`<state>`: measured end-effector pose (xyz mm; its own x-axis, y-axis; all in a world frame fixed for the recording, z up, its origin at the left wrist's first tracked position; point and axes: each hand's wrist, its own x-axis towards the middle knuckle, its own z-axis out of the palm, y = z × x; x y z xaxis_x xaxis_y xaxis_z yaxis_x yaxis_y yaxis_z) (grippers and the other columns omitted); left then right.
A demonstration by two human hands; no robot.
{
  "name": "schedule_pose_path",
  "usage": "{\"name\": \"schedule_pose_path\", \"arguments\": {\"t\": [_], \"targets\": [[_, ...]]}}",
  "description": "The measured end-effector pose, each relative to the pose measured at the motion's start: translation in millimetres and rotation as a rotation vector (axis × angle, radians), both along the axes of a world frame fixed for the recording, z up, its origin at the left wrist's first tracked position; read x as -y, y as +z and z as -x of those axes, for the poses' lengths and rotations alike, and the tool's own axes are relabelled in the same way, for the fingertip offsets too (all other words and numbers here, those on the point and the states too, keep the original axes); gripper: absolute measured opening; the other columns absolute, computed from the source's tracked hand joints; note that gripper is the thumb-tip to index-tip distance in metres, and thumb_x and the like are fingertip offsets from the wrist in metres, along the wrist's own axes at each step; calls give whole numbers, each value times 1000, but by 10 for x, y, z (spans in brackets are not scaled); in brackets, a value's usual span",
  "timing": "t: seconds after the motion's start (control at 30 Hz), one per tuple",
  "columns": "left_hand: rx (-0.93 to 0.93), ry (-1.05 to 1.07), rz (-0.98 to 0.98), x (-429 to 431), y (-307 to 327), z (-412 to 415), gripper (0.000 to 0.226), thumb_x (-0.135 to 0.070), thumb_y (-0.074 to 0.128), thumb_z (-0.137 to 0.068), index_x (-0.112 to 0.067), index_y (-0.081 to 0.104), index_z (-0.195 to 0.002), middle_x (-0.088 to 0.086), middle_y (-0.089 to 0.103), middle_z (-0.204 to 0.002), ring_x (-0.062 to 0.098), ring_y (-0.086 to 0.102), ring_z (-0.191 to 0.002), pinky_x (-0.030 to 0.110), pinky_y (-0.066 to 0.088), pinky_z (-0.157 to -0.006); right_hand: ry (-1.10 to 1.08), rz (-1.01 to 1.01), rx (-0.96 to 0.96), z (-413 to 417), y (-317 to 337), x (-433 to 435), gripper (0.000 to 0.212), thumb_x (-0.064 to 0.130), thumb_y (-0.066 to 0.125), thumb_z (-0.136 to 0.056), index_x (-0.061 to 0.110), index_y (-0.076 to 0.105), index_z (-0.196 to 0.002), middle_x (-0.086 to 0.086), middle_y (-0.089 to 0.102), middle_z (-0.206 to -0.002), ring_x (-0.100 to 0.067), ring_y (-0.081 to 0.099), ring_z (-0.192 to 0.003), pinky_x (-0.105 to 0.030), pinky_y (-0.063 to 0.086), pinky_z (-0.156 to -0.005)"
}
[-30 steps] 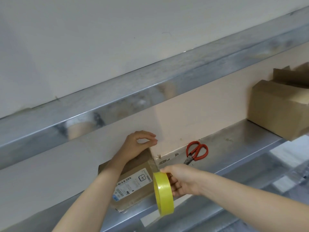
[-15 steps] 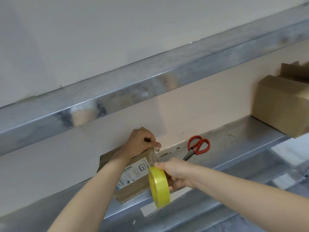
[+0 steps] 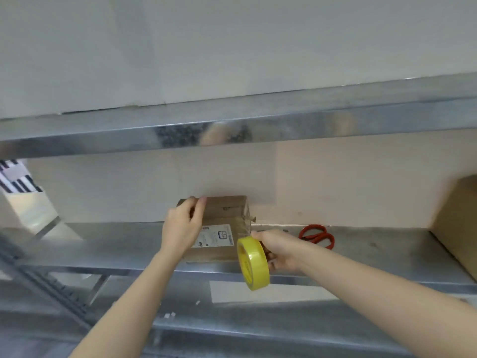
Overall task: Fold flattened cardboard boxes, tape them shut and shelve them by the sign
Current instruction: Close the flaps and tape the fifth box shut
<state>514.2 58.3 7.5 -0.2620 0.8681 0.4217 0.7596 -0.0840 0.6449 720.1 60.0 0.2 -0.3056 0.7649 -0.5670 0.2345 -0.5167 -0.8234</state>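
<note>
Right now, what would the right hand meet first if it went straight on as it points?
Probably the cardboard box: the right hand, gripping the yellow tape roll, points at its right end, though depth is unclear.

Open shelf (image 3: 116,241) room lies between the white bin (image 3: 31,210) at left and the box (image 3: 224,210). Scissors (image 3: 318,236) and a carton (image 3: 459,215) crowd the right, beneath a low beam (image 3: 284,120).

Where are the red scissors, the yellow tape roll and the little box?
red scissors (image 3: 317,236): head view, on the red handles.
yellow tape roll (image 3: 255,264): head view, on its outer yellow band.
small cardboard box (image 3: 227,210): head view, on its brown top face.
</note>
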Motion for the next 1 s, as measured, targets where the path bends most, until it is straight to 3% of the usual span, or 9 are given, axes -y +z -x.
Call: {"name": "schedule_pose_path", "arguments": {"t": [0.07, 0.13, 0.23, 0.33, 0.53, 0.7, 0.83, 0.93, 1.0], "targets": [[-50, 35, 192, 269, -121, -111, 52, -59, 41, -94, -17, 45, -63, -1, 55, -59, 23, 52, -61, 35, 41, -58, 59, -27, 31, -63, 3, 42, 34, 30, 40, -104, 18, 48, -73, 1, 45, -58, -12, 42, -52, -24, 39, -48], [-5, 20, 353, 418, -210, -241, 57, -73, 40, -85, -20, 56, -73, -5, 64, -72, 17, 58, -73, 34, 45, -68, 104, -23, 25, -78, -15, 69, 32, 29, 39, -104, 17, 49, -76, 0, 45, -61, -13, 43, -54, -25, 40, -50], [211, -120, 493, 542, -269, -443, 73, -83, 52, -68, -24, 62, -108, -11, 63, -108, 5, 57, -100, 23, 42, -82, 146, 9, 17, -55, -48, 114, 27, 32, 40, -103, 15, 55, -87, -3, 51, -72, -16, 51, -66, -28, 48, -59], [235, -252, 548, 537, -296, -534, 88, -77, 64, -53, -27, 54, -125, -10, 45, -132, 4, 43, -122, 24, 36, -99, 150, 17, -11, -27, -52, 92, 29, 33, 39, -104, 14, 56, -91, -4, 54, -74, -16, 52, -67, -28, 48, -60], [109, -362, 584, 427, -282, -501, 91, -67, 80, -43, -30, 57, -123, -11, 30, -143, 3, 28, -136, 23, 24, -111, 165, 35, -58, -35, -27, -15, 35, 35, 39, -104, 6, 57, -93, -10, 60, -71, -18, 58, -60, -28, 52, -59], [5, -328, 644, 329, -219, -391, 95, -67, 83, -36, -33, 59, -122, -16, 12, -154, 3, 20, -138, 23, 22, -110, 228, -154, 313, -362, -147, -260, 24, 20, 50, -95, 6, 62, -79, -8, 62, -72, -16, 57, -60, -26, 53, -58], [-67, -319, 647, 243, -198, -437, 88, -62, 86, -47, -28, 59, -125, -12, 19, -149, 8, 30, -133, 24, 28, -108, 323, -405, 656, -695, -294, -558, 15, 7, 52, -85, 6, 66, -80, -9, 66, -72, -22, 65, -65, -18, 48, -50], [-119, -330, 632, 211, -243, -458, 85, -60, 87, -47, -32, 58, -122, -11, 21, -142, 10, 37, -125, 23, 32, -104, 371, -557, 837, -860, -428, -743, 23, 10, 51, -89, 5, 68, -104, -13, 66, -114, -28, 61, -108, -26, 50, -84], [-174, -348, 632, 199, -263, -445, 95, -72, 82, -37, -37, 55, -121, -13, 18, -143, 13, 36, -130, 28, 34, -108, 437, -624, 944, -947, -554, -847, 29, 9, 52, -88, 10, 62, -115, -10, 60, -125, -28, 56, -114, -28, 47, -92]]}}
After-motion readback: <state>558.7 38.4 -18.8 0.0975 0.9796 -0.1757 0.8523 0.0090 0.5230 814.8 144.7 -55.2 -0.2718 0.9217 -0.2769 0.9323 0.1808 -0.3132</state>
